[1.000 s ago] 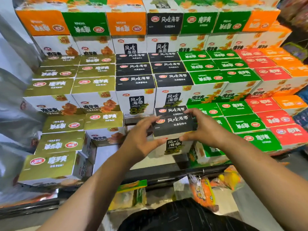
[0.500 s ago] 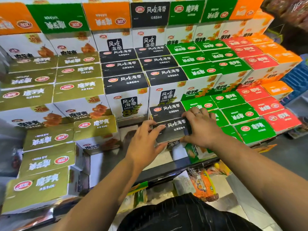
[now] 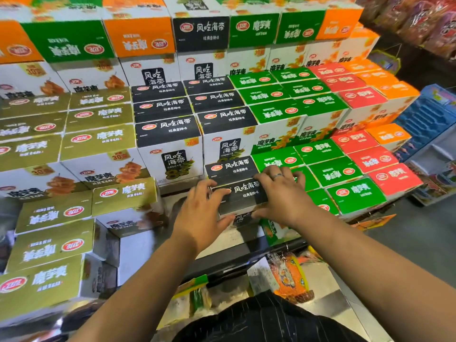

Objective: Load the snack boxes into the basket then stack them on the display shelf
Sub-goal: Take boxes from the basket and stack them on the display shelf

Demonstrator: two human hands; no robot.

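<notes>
You are holding 1 black box between both hands, low on the display shelf. Your left hand is gripping its left end, fingers curled over the top and thumb lying along the front face. Your right hand is covering the right end, fingers spread over the top edge and thumb tucked under the front. Neither hand is letting go, and the box looks not quite seated.

Just beyond your fingertips, a rear black box is sitting in the same column, and the one in your hands is touching or nearly touching it. I cannot tell which. The green boxes are standing just beside your right hand, and the olive boxes are well to the outside of your left hand, with a gap of bare shelf in between. An orange packet is lying below your wrists. The basket is not showing.

To do this well, you should be sliding the box straight away from you until its back meets the rear one, pressing its right side flush against the green row. Be watching your right fingers, since they risk being pinched there. Lowering the front edge last and lifting your thumbs out only once the base is resting flat should be giving you a square, label-up stack.
</notes>
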